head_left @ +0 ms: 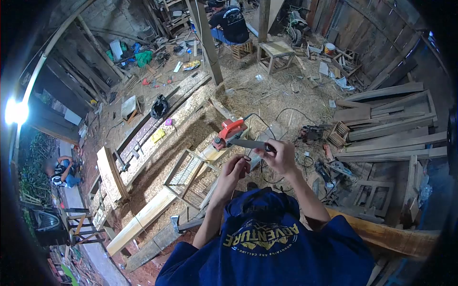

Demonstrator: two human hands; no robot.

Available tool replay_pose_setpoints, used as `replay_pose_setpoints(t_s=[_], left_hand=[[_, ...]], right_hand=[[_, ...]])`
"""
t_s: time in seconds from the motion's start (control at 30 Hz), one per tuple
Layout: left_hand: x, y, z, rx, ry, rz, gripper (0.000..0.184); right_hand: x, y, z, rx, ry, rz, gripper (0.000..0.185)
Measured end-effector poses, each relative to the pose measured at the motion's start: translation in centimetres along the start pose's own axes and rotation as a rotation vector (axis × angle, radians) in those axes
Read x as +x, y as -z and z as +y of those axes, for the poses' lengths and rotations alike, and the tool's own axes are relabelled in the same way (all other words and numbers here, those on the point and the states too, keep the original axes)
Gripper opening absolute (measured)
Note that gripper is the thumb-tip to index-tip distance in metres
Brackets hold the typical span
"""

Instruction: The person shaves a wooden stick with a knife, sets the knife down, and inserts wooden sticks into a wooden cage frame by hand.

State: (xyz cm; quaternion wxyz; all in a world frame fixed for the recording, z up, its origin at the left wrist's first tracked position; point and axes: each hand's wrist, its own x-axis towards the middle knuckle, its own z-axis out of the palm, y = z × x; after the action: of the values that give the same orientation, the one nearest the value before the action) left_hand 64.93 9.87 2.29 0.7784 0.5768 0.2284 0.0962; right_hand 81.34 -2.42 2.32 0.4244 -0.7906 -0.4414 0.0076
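My right hand (280,158) is closed around the dark handle of a knife (249,143), its broad grey blade pointing left. Just below the blade, my left hand (234,172) has its fingers pinched together. A small dark bit shows at those fingertips, too small to name. Beyond the knife, a red electric planer (231,129) sits on a pale wooden beam (213,151), partly hidden by the blade. A slatted wooden frame (183,175) lies across the beam, left of my left hand.
Wood shavings (210,117) cover much of the floor. A hammer or axe head (175,224) rests on a plank near my left arm. Stacked boards (391,138) and a power tool (329,174) lie to the right. One person (230,24) sits at the back, another (66,170) at far left.
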Motion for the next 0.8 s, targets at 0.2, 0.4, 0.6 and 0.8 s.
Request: replay_pose_setpoints(t_s=[0.2,0.4,0.6,0.8], left_hand=[[0.3,0.3,0.1,-0.004,-0.063,0.042,0.025],[-0.5,-0.7,-0.8,-0.076,-0.08,0.119,0.017],[-0.4,0.9,-2.3,0.117,-0.076,0.098,0.014],[-1.0,-0.4,-0.8,0.251,-0.193,0.096,0.017]], right_hand=[[-0.4,-0.2,-0.9,0.01,0.038,-0.051,0.047],[-1.3,-1.2,-1.4,-0.074,0.252,-0.094,0.051],[-1.0,-0.8,-0.6,-0.054,0.252,-0.049,0.053],[-0.6,-0.3,0.2,-0.063,0.203,0.001,0.055]])
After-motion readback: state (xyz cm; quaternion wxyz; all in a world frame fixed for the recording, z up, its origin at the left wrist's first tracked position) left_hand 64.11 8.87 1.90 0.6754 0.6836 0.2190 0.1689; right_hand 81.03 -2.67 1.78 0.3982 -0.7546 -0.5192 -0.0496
